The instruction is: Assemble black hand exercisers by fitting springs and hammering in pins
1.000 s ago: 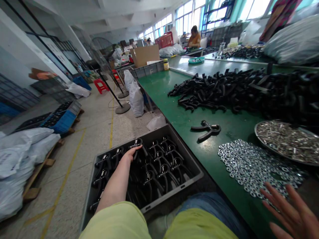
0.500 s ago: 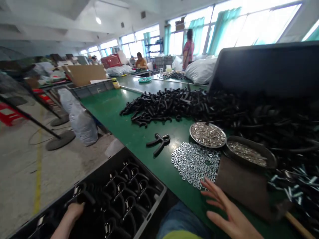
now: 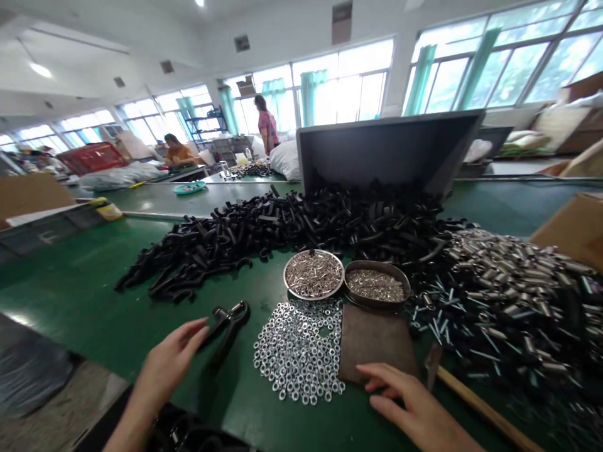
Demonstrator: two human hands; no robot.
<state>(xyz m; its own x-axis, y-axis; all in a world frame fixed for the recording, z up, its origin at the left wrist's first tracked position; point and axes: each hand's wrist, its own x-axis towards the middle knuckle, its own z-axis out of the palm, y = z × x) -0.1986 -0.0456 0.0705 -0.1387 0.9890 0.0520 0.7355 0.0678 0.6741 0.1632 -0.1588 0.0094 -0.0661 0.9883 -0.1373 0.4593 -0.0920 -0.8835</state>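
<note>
A black V-shaped hand grip [image 3: 233, 326] with a metal spring lies on the green table. My left hand [image 3: 172, 355] reaches towards its left handle, fingers stretched out and nothing seen in them; whether the fingertips touch the handle I cannot tell. Over the front edge of a flat brown plate [image 3: 377, 339] hovers my right hand [image 3: 405, 398], open, with its fingers slightly bent. Left of that plate spreads a patch of silver nuts [image 3: 299, 355]. Behind them stand a round dish [image 3: 286, 276] of small metal pins and a dark oval tin [image 3: 409, 295] with small metal pieces.
A heap of black handles [image 3: 282, 220] runs across the table before a tipped grey bin [image 3: 377, 150]. On the right lie metal springs [image 3: 513, 270], bolts [image 3: 443, 320] and a wooden-handled hammer [image 3: 485, 408]. A crate with finished grips [image 3: 188, 433] shows at bottom left. Two people are farther back.
The view has swung right. My left hand has left the crate of grips and moved up to the hand grip on the table. My right hand has shifted from beside the nuts to the brown plate.
</note>
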